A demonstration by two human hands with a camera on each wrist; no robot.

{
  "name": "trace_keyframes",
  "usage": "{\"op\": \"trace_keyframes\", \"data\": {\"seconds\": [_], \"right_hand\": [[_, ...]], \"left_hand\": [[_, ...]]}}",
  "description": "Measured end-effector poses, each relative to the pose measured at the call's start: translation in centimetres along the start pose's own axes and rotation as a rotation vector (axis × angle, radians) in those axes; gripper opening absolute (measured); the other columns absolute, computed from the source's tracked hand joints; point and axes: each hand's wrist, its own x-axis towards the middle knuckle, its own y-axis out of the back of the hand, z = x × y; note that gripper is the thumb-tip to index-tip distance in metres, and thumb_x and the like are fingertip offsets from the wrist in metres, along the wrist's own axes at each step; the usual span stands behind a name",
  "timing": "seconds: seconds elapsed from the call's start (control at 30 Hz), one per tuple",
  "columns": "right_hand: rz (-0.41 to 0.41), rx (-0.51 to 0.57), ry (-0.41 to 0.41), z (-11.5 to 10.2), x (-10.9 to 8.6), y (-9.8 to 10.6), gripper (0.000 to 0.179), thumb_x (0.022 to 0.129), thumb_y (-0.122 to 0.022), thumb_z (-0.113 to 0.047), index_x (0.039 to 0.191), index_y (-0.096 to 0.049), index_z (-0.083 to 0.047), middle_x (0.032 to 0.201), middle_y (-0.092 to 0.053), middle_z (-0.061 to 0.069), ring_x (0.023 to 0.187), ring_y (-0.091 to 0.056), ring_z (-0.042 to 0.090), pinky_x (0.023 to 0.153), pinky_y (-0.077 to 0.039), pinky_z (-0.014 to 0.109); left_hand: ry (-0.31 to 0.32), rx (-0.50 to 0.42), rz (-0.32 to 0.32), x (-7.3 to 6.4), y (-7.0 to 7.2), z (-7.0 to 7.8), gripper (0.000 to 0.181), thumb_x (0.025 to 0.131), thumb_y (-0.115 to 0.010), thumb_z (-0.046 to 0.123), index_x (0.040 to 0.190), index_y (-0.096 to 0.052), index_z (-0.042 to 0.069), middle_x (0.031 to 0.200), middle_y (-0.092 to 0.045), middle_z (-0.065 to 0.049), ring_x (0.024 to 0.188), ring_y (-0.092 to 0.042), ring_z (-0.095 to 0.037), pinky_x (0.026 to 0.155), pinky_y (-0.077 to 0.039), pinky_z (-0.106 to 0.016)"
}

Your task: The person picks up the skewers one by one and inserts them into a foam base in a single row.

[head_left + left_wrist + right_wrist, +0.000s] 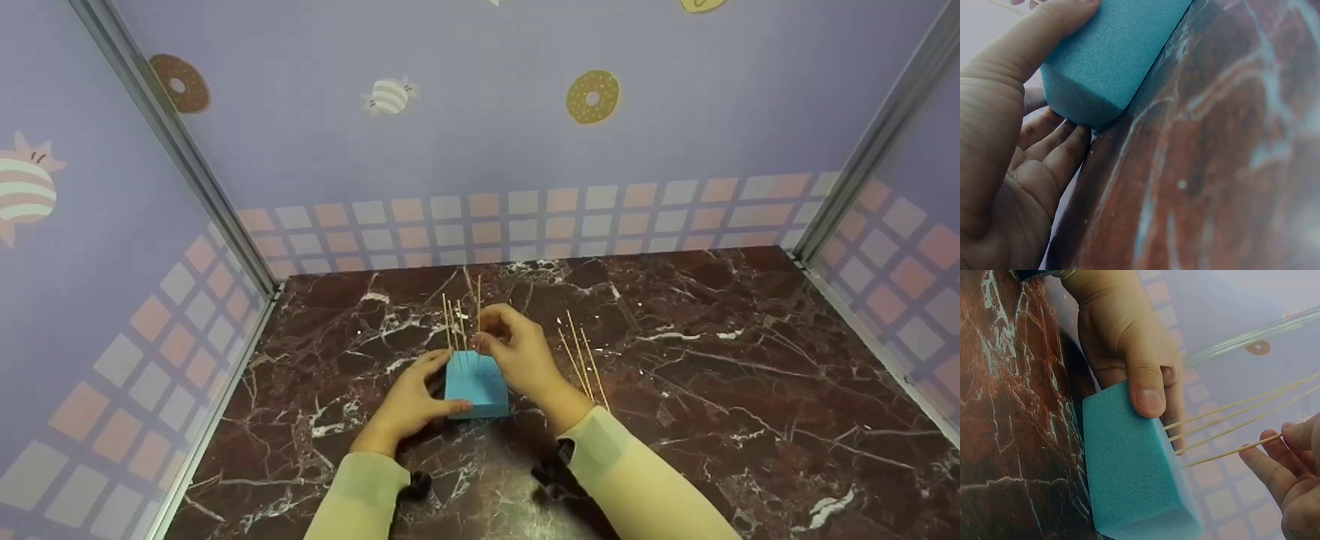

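Note:
A light blue foam block [478, 394] rests on the table, with small dark dots in a row across its top. My left hand [411, 403] holds it from the left, thumb [1148, 391] on the near face and fingers [1067, 149] round the side. Three thin wooden skewers [1230, 413] stand upright in the block along its left part. Just right of them, my right hand [521, 352] pinches another wooden skewer [1219, 457] between thumb and fingers. That skewer is upright, its lower tip at the block's top; whether it has entered the foam I cannot tell.
Three loose skewers [580, 356] lie on the dark red marbled table [720, 390], right of the block, partly behind my right forearm. Small white specks are scattered near them. Patterned lilac panels [480, 150] enclose the table at the back and sides.

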Motion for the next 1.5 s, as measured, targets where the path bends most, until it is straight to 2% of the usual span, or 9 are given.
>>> {"op": "trace_keyframes", "data": {"seconds": [0.13, 0.27, 0.37, 0.6, 0.87, 1.07, 1.27, 1.33, 1.5], "right_hand": [[-0.002, 0.013, -0.001, 0.02, 0.05, -0.09, 0.021, 0.105, -0.072, 0.008, 0.124, -0.071, -0.001, 0.110, -0.074, 0.032, 0.102, -0.078, 0.053, 0.089, -0.074, 0.043], [-0.009, -0.011, 0.010, 0.04, 0.02, -0.14, 0.022, 0.105, -0.073, 0.007, 0.125, -0.072, -0.001, 0.107, -0.077, 0.027, 0.096, -0.079, 0.044, 0.087, -0.073, 0.049], [-0.019, -0.039, 0.008, 0.17, -0.02, -0.20, 0.021, 0.105, -0.075, 0.005, 0.124, -0.072, -0.003, 0.105, -0.078, 0.022, 0.094, -0.080, 0.040, 0.084, -0.073, 0.048], [-0.064, -0.024, -0.010, 0.52, -0.16, -0.32, 0.019, 0.106, -0.071, 0.007, 0.123, -0.070, -0.003, 0.107, -0.075, 0.026, 0.104, -0.079, 0.051, 0.091, -0.072, 0.058], [-0.063, -0.102, -0.013, 0.59, -0.13, -0.49, 0.018, 0.103, -0.075, 0.007, 0.116, -0.069, -0.004, 0.103, -0.076, 0.017, 0.100, -0.080, 0.033, 0.086, -0.074, 0.035], [-0.084, -0.149, -0.001, 0.76, -0.30, -0.61, 0.014, 0.103, -0.076, 0.005, 0.112, -0.068, 0.000, 0.101, -0.077, 0.012, 0.102, -0.079, 0.028, 0.090, -0.073, 0.044], [-0.093, -0.180, -0.009, 0.83, -0.37, -0.60, 0.015, 0.103, -0.078, 0.002, 0.113, -0.068, -0.003, 0.102, -0.078, 0.009, 0.100, -0.080, 0.025, 0.096, -0.070, 0.046], [-0.098, -0.181, -0.013, 0.82, -0.39, -0.58, 0.015, 0.103, -0.078, 0.002, 0.113, -0.068, -0.005, 0.102, -0.079, 0.009, 0.101, -0.080, 0.025, 0.096, -0.070, 0.048], [-0.117, -0.173, -0.019, 0.82, -0.38, -0.56, 0.017, 0.104, -0.077, 0.003, 0.118, -0.068, 0.000, 0.105, -0.078, 0.011, 0.107, -0.081, 0.030, 0.092, -0.072, 0.049]], "left_hand": [[0.001, -0.009, -0.002, 0.03, 0.05, -0.03, 0.113, 0.085, -0.103, 0.037, 0.174, -0.042, 0.003, 0.181, -0.040, -0.021, 0.167, -0.044, -0.046, 0.135, -0.046, -0.056], [0.007, 0.008, 0.005, -0.02, 0.09, -0.13, 0.113, 0.084, -0.103, 0.041, 0.173, -0.043, 0.004, 0.182, -0.039, -0.022, 0.169, -0.039, -0.046, 0.137, -0.043, -0.059], [0.012, 0.028, 0.011, -0.08, 0.10, -0.17, 0.114, 0.083, -0.103, 0.043, 0.173, -0.044, 0.004, 0.181, -0.040, -0.021, 0.170, -0.037, -0.047, 0.138, -0.040, -0.062], [0.022, 0.041, 0.005, -0.14, 0.11, -0.15, 0.113, 0.084, -0.102, 0.046, 0.174, -0.045, 0.008, 0.183, -0.039, -0.019, 0.171, -0.034, -0.046, 0.139, -0.038, -0.065], [0.028, 0.049, 0.003, -0.07, 0.12, -0.14, 0.112, 0.084, -0.102, 0.046, 0.174, -0.045, 0.009, 0.183, -0.040, -0.017, 0.172, -0.034, -0.045, 0.140, -0.036, -0.066], [0.030, 0.055, 0.007, -0.08, 0.10, -0.17, 0.112, 0.084, -0.102, 0.046, 0.173, -0.045, 0.009, 0.182, -0.041, -0.016, 0.171, -0.035, -0.045, 0.140, -0.035, -0.067], [0.029, 0.045, 0.010, -0.07, 0.10, -0.12, 0.112, 0.084, -0.102, 0.045, 0.173, -0.046, 0.008, 0.182, -0.042, -0.014, 0.171, -0.036, -0.044, 0.139, -0.036, -0.067], [0.028, 0.041, 0.010, -0.07, 0.09, -0.14, 0.111, 0.084, -0.103, 0.045, 0.173, -0.046, 0.008, 0.182, -0.043, -0.014, 0.171, -0.036, -0.044, 0.139, -0.037, -0.066], [0.022, 0.032, 0.011, -0.11, 0.07, -0.12, 0.111, 0.084, -0.103, 0.043, 0.173, -0.046, 0.007, 0.181, -0.043, -0.015, 0.171, -0.036, -0.044, 0.140, -0.037, -0.065]]}}
